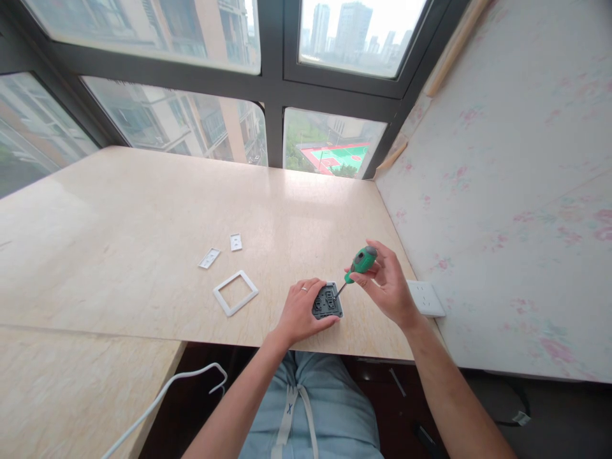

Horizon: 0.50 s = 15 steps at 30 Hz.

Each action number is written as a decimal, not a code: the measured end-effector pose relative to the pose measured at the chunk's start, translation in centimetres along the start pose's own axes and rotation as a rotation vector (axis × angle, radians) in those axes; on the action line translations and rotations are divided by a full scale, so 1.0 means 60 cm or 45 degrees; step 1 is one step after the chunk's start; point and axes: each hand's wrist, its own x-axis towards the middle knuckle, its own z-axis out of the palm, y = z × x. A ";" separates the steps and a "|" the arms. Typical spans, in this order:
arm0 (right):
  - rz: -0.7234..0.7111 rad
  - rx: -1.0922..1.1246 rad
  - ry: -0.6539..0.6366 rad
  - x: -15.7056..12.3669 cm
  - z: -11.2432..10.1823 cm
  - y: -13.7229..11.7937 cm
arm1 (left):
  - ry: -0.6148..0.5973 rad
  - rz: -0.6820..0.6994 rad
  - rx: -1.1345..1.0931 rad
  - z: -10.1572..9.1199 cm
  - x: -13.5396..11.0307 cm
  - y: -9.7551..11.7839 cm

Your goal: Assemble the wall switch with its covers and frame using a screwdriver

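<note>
My left hand (305, 312) grips a dark grey wall socket body (328, 301) from its left side, fingers over the far edge and thumb along the near edge. The socket lies on the stone sill near its front edge. In my right hand (389, 284) is a green and grey screwdriver (362, 261), tilted, its shaft reaching down to the socket's inner face. Whether the tip sits in a screw is too small to tell. Left of my hands lie a white square frame (236, 293) and two small white socket covers, one tilted (209, 258) and one upright (236, 242).
A white wall socket (424, 298) sits by the floral wall (516, 210), close to my right wrist. The sill (143, 217) runs up to dark window frames (275, 127). A white cable (167, 386) hangs at the lower left, over the sill's front edge.
</note>
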 end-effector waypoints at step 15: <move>-0.151 -0.453 -0.249 0.003 -0.002 -0.083 | 0.021 0.002 0.006 0.001 -0.001 0.001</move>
